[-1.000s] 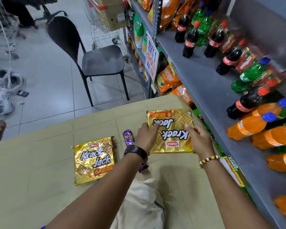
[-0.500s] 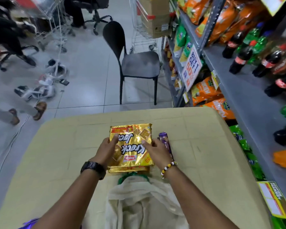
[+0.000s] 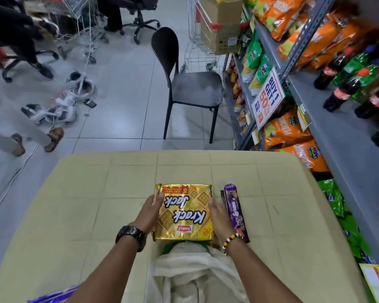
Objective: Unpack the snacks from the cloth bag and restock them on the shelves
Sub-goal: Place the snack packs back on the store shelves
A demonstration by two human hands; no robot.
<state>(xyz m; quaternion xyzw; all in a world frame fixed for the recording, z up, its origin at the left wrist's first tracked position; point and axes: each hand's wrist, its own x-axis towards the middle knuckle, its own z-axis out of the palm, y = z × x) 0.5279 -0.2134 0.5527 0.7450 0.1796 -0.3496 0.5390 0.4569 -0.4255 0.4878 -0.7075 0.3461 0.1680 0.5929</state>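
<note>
We've got left hand [image 3: 150, 212] and right hand [image 3: 219, 215] clamped on the sides of the gold foil Krack Jack cracker pack [image 3: 183, 212], mid beige table [image 3: 96, 204], above the white cloth bag [image 3: 193, 272] at the near edge; purple Hide & Seek biscuit roll [image 3: 235, 212] just right.

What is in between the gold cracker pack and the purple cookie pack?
The person's right hand lies there, pressed against the gold cracker pack's right edge, with the purple cookie pack just beyond it. The head view shows this.

Beige table [image 3: 123, 193] carries gold Krack Jack pack [image 3: 184, 212], purple biscuit roll [image 3: 236, 212], cloth bag [image 3: 193, 274]
</note>
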